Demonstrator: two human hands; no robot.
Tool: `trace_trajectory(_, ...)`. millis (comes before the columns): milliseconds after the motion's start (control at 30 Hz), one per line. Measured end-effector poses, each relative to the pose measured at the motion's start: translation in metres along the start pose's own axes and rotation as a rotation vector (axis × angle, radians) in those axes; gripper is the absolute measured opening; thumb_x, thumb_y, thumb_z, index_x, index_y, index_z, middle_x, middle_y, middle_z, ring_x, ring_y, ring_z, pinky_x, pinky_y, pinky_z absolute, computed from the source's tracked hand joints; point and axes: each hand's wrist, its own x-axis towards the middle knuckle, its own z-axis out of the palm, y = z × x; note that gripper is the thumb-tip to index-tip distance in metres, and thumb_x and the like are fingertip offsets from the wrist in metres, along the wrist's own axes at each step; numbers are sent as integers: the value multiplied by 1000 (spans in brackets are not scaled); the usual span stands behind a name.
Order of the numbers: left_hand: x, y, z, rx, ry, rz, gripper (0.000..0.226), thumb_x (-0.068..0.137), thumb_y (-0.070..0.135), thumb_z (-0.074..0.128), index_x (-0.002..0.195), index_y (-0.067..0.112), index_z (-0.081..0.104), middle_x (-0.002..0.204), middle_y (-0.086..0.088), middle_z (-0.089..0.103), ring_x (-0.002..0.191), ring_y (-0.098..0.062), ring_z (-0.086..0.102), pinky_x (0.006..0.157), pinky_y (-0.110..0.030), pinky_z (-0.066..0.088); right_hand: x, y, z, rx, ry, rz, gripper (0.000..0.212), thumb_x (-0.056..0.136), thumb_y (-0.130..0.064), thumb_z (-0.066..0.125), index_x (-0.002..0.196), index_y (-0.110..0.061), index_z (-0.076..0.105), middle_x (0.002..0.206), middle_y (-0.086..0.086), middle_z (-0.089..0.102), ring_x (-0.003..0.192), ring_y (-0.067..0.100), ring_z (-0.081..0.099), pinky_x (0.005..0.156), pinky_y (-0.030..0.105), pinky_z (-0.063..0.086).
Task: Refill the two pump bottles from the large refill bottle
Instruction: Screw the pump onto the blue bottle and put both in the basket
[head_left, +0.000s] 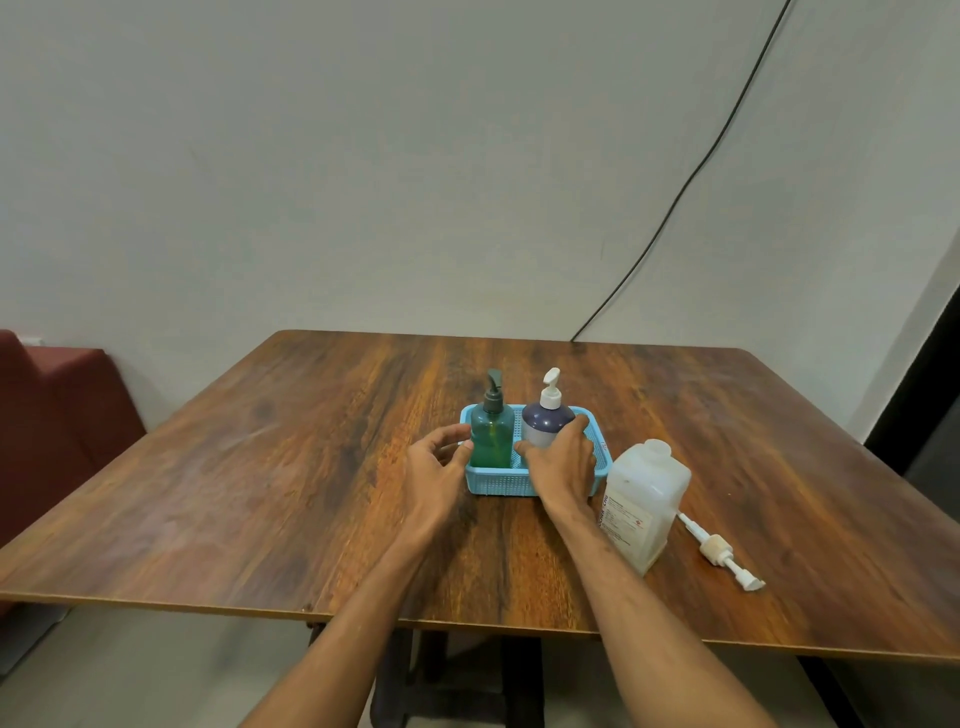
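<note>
**Both hands at the basket, pumps not yet off**

Left to right. My left hand sat just left of the green pump bottle, fingers curled but spread, thumb close to the bottle wall; couldn't tell if it touched, holding nothing that I could confirm. Green bottle stood upright in the left side of the blue basket. Beside it, upright too, the purple pump bottle, white pump on. My right hand wrapped its near side, fingers partly closed around the body; looked like a grip, not certain.

Refill bottle stood on the counter just right of the basket, cap off, long axis vertical, next to my right forearm. Its removed pump lay flat further right.

My read: right hand nearer the refill bottle, so pouring falls to it; both pump heads need unscrewing first.
</note>
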Motion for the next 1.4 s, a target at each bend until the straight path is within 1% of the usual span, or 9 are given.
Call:
trace_trajectory(267,-5,12,-4,79,-2,-7,27,93,11,65,120,10,68,116,-2,70,102,-11,67,67,-11,54,-16,-8,-15,7,-57,-43,93,81,-24,81,152,-5,24,143,13,50,131,31,51,105,46,48)
trace_trajectory(433,0,21,-9,116,6,8,28,93,13,66,120,10,69,116,-2,72,100,-11,68,71,-16,55,-23,-32,-52,57,-65,-103,66,89,-20,73,142,-8,36,138,12,53,126,29,54,94,29,44)
trace_trajectory(567,11,24,-7,145,15,5,25,93,15,66,118,11,70,114,-3,72,98,-12,68,69,-14,53,5,-49,-95,44,-121,-167,43,89,-20,72,127,-9,57,125,7,60,112,23,58,86,31,46)
trace_trajectory(733,38,12,1,244,41,-45,32,90,12,69,122,9,67,114,-6,72,96,-13,67,80,-27,57,78,-48,-115,-65,-441,-131,8,86,-12,74,90,-11,67,93,8,69,77,20,66,84,43,58)
trace_trajectory(900,65,-10,4,339,-67,-205,42,91,14,69,131,8,57,120,-7,66,102,-17,65,86,-32,56,146,-23,-96,-361,-721,-64,14,95,-13,66,105,-4,64,99,14,72,84,25,73,82,42,62)
trace_trajectory(1000,76,-20,3,414,-197,-294,42,91,20,68,130,10,58,112,-4,71,96,-14,68,80,-30,57,162,4,-78,-448,-840,60,23,96,-20,66,109,-1,62,102,15,73,84,28,75,79,40,63)
trace_trajectory(1133,83,-21,6,453,-345,-329,24,94,13,63,117,9,70,97,-3,75,67,-5,71,51,-15,52,162,28,-67,-374,-1021,223,32,95,-19,67,121,-1,60,107,14,75,81,28,77,78,44,63)
trace_trajectory(1267,92,-19,6,506,-369,-318,14,92,9,65,97,10,77,89,-1,76,63,-1,69,52,-15,51,163,36,-60,-244,-907,236,16,89,-1,70,103,3,62,104,17,74,78,22,77,67,39,64)
trace_trajectory(1400,107,-19,7,493,-378,-351,12,90,6,64,90,5,76,83,-4,76,68,-12,73,63,-34,62,173,34,-48,-266,-811,189,13,85,4,72,94,3,62,97,15,73,74,22,76,55,31,60)
